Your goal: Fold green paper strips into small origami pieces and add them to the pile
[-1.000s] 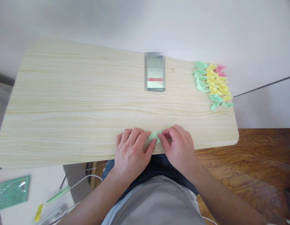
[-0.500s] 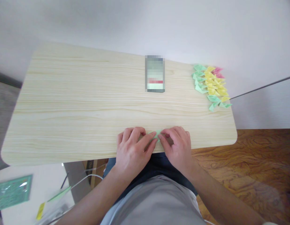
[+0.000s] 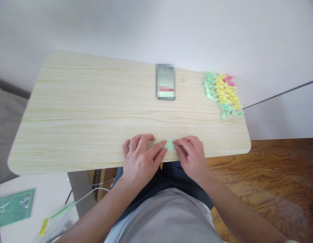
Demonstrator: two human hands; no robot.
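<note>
Nearest to me, at the bottom of the frame, are my grey shirt and dark trousers, with both forearms running up to the front edge of the wooden table [image 3: 70, 111]. My left hand [image 3: 140, 158] lies just below centre, knuckles up, fingers bent, with the forefinger stretched to the right and pressing on a small green piece of paper [image 3: 169, 144]. My right hand [image 3: 193, 157] sits just beside it, fingers curled, its fingertips pinching the right side of that paper against the tabletop. So both hands are narrow and closed down on the paper, which lies flat between them near the table's front edge, slightly right of centre. In the lower left corner a lower white surface carries a green packet [image 3: 12, 207] and a thin white cable [image 3: 88, 195]. Farther up, at centre top of the table, lies a phone [image 3: 165, 82]. At the upper right corner of the table sits a pile of folded papers [image 3: 222, 94] in green, yellow and pink, well apart from my hands.
</note>
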